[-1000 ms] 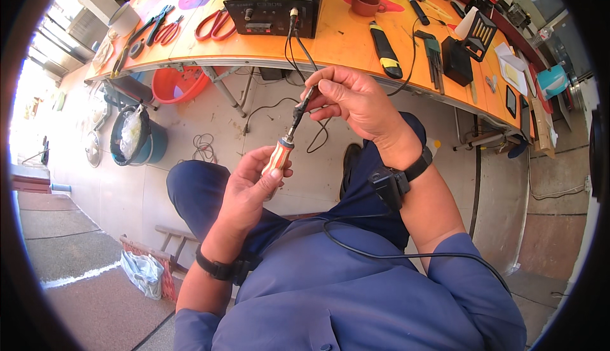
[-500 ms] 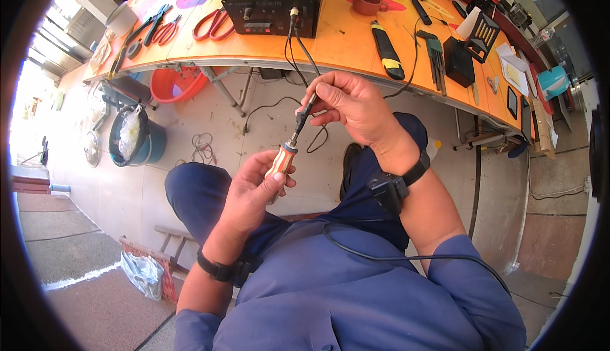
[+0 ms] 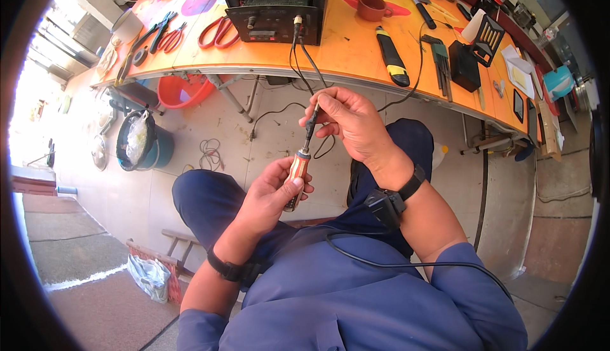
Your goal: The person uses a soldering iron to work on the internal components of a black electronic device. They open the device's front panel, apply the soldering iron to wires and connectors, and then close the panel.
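My left hand [image 3: 268, 193] is wrapped round the red-and-cream striped handle of a screwdriver [image 3: 298, 166], its metal shaft pointing up and away from me. Above it, my right hand [image 3: 357, 124] pinches a thin cable [image 3: 311, 124] with a dark, lumpy section between thumb and fingers. The shaft's tip meets that dark section; whether it touches a connector inside cannot be made out. Dark cables run from near my right fingers to a plug [image 3: 297, 20] in the front of a black speaker box [image 3: 274, 3]. Both hands are held over my lap, in front of the table edge.
On the orange table [image 3: 346, 52] lie red-handled scissors [image 3: 219, 33], pliers [image 3: 171, 38], a yellow-and-black cutter [image 3: 392, 55], a brown cup [image 3: 372, 8] and a black box [image 3: 464, 65]. Below are a red basin [image 3: 184, 92], a blue bucket [image 3: 159, 148] and loose cable [image 3: 210, 154].
Both hands, still holding the screwdriver and cable, sit slightly lower and further right in view. The surroundings have shifted a little the same way. The screwdriver stands more upright.
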### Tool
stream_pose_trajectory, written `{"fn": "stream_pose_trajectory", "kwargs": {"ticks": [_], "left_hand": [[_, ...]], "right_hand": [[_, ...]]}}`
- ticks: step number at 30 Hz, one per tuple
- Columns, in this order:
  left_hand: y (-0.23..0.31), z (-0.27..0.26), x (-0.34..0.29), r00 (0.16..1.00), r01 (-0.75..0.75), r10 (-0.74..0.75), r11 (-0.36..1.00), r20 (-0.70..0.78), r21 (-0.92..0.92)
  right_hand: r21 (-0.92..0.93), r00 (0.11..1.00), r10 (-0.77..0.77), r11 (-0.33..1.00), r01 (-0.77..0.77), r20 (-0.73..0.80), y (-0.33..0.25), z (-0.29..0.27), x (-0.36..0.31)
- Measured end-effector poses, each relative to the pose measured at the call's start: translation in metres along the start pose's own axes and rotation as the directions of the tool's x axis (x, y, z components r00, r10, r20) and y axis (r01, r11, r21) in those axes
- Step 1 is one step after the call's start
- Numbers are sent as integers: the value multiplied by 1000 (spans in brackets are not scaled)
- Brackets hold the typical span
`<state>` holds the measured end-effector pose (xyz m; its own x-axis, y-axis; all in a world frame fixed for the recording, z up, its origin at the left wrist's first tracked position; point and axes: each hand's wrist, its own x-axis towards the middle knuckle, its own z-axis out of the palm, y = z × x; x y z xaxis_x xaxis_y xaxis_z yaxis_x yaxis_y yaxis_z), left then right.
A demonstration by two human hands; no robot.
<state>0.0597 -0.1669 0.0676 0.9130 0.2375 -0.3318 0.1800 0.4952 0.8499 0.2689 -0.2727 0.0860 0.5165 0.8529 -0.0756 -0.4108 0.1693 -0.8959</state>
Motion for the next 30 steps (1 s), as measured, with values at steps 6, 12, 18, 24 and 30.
{"fn": "stream_pose_trajectory", "kwargs": {"ticks": [6, 12, 18, 24, 30], "left_hand": [[9, 10, 15, 998, -58, 57, 998, 12, 32], [9, 16, 26, 996, -93, 93, 995, -2, 37], [5, 10, 28, 990, -121, 123, 992, -72, 27], [22, -6, 24, 956, -216, 214, 976, -203, 10], [62, -32, 23, 885, -297, 319, 948, -339, 115]], "right_hand": [[-27, 998, -53, 998, 52, -35, -13, -3, 11], [-27, 997, -44, 999, 43, -68, -20, 0, 15], [-4, 998, -11, 1000, 10, -65, -15, 11, 23], [102, 995, 5, 995, 5, -97, -9, 54, 58], [248, 990, 55, 968, -22, -127, -2, 99, 110]]}}
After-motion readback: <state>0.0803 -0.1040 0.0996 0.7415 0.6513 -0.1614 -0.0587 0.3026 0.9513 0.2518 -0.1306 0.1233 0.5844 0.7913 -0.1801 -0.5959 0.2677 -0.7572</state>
